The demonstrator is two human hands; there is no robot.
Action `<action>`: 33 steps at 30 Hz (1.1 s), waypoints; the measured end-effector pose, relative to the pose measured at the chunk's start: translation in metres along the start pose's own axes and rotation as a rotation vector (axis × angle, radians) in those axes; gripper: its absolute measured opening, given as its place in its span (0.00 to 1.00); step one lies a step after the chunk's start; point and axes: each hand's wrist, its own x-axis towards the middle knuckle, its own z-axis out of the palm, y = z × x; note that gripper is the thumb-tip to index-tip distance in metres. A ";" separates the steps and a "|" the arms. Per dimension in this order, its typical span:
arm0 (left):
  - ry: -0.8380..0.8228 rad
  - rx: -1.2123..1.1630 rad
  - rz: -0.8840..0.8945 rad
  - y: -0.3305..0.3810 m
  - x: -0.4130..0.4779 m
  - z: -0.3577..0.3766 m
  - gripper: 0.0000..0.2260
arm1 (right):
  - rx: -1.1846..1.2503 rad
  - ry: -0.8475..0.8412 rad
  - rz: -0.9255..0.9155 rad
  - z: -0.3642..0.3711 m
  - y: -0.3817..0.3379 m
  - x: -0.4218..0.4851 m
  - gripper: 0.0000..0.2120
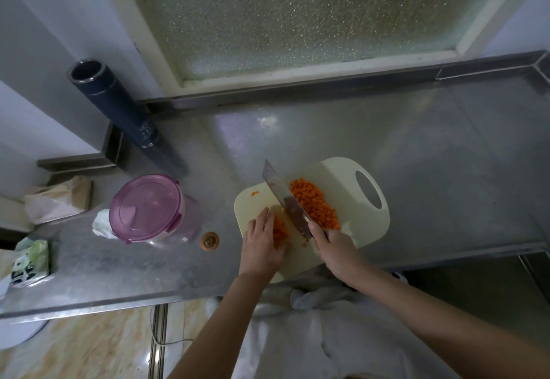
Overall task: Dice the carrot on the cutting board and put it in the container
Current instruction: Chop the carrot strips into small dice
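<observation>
steel counter point(416, 146) carries a cream cutting board point(357, 224) at its front edge, with the purple-lidded container point(145, 207) closed, well apart to the left. right hand point(336, 247) grips the cleaver point(285, 200) handle, with the blade on the board between the diced carrot pile point(315, 203) and the uncut carrot point(279, 228). left hand point(262, 242), fingers pressed together and bent, holds the uncut carrot down; a carrot stub point(210, 241) lies on the counter near the board.

Diced carrot point(315, 203) lies heaped on the cream cutting board point(360, 227), purple-lidded container point(147, 209) closed at left.
</observation>
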 end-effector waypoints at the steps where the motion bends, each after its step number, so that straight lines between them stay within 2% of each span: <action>1: -0.034 0.045 0.022 -0.002 0.002 -0.001 0.33 | -0.004 -0.001 0.000 0.000 0.000 0.000 0.27; 4: -0.071 0.089 0.078 -0.003 0.006 -0.004 0.29 | -0.007 0.002 0.006 -0.001 -0.001 0.000 0.27; 11: 0.091 -0.116 0.080 0.004 0.004 0.007 0.19 | 0.009 0.030 0.010 -0.003 0.000 0.002 0.27; 18: 0.119 -0.140 0.044 0.019 0.009 0.013 0.19 | -0.024 0.045 0.005 -0.008 0.003 0.001 0.27; 23: 0.167 -0.121 0.050 0.013 0.003 0.013 0.22 | -0.028 0.016 -0.018 -0.006 0.003 -0.004 0.27; 27: 0.171 -0.146 0.033 0.008 -0.001 0.011 0.19 | -0.038 -0.002 -0.028 -0.001 0.004 -0.007 0.27; 33: 0.152 -0.058 0.048 0.011 0.001 0.010 0.15 | -0.141 -0.018 0.038 0.010 0.006 -0.002 0.28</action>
